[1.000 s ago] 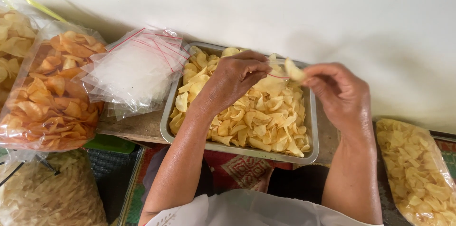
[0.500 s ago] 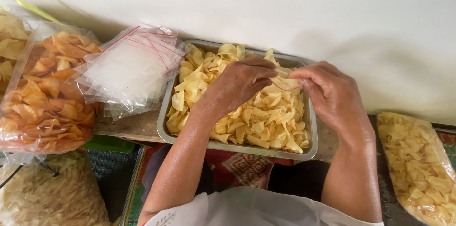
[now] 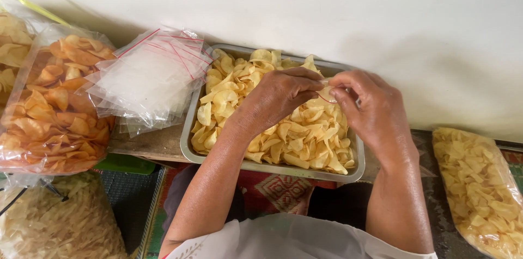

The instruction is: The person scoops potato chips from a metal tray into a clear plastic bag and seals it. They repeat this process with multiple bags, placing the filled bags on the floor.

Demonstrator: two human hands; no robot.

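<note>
A metal tray (image 3: pixel 188 140) heaped with pale yellow chips (image 3: pixel 229 91) stands in front of me against a white wall. My left hand (image 3: pixel 278 95) and my right hand (image 3: pixel 370 109) meet above the tray's far middle. Their fingertips pinch the top of a small clear bag (image 3: pixel 326 95) with a red strip along its mouth. Most of that bag is hidden behind my fingers, so I cannot tell what it contains.
A loose stack of empty clear bags (image 3: pixel 147 79) with red strips lies left of the tray. Further left is a big bag of orange chips (image 3: pixel 49 106), with a sack of pale strips (image 3: pixel 49 221) below it. A bag of yellow chips (image 3: pixel 479 183) lies at the right.
My hands have come down and closer together over the tray. The chips held up between them a second ago are now out of sight behind my fingers.
</note>
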